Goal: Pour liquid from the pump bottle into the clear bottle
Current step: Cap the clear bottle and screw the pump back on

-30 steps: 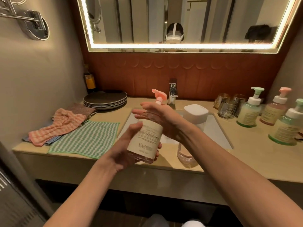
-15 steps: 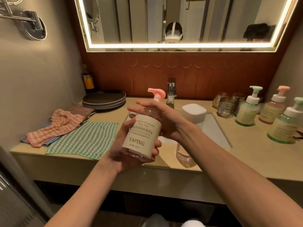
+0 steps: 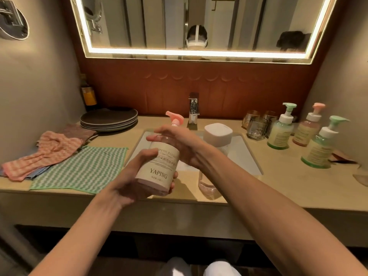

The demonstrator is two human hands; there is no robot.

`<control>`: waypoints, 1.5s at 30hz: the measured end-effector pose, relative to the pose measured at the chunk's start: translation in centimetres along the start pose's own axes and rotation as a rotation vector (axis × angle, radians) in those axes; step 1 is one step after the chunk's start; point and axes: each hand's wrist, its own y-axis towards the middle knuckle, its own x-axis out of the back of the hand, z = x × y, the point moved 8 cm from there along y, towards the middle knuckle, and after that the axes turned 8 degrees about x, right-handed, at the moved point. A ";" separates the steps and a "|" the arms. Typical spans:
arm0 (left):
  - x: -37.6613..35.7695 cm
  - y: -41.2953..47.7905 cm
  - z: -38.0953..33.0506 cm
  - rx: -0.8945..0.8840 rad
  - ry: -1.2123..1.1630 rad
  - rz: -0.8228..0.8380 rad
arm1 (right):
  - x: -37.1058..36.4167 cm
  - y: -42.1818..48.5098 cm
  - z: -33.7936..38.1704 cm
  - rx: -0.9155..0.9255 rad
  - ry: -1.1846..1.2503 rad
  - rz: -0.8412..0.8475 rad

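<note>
**Head view: pump top not yet off, no pouring begun**

Left hand [image 3: 127,182] grips the lower body of the labelled pink-tinted pump bottle [image 3: 159,166], held slightly tilted above the counter's front edge [image 3: 258,196]. Right hand [image 3: 179,144] is wrapped around the bottle's shoulder, below the pink pump head [image 3: 175,116]; judged to be unscrewing it. The clear plastic bottle with pale square cap [image 3: 217,136] stands just right, capped, partly hidden by the right forearm. Remaining: opening both, then pouring.
</note>
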 end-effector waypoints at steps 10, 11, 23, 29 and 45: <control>1.8 0.3 -2.6 -0.409 1.030 -0.693 | 2.0 0.3 -1.2 0.115 -0.183 -0.317; 2.0 0.6 -2.0 -0.311 0.856 -0.549 | 1.9 0.4 -1.4 0.093 -0.153 -0.308; 2.4 -1.2 -3.1 -0.507 1.197 -0.861 | 0.5 -0.1 0.1 0.208 -0.254 -0.287; 2.3 0.6 -3.0 -0.571 0.573 -0.535 | -0.1 -2.0 5.3 0.439 -0.605 -0.306; -0.3 1.8 0.2 -0.426 0.162 -0.421 | 8.7 -7.0 7.9 0.286 -1.436 -0.366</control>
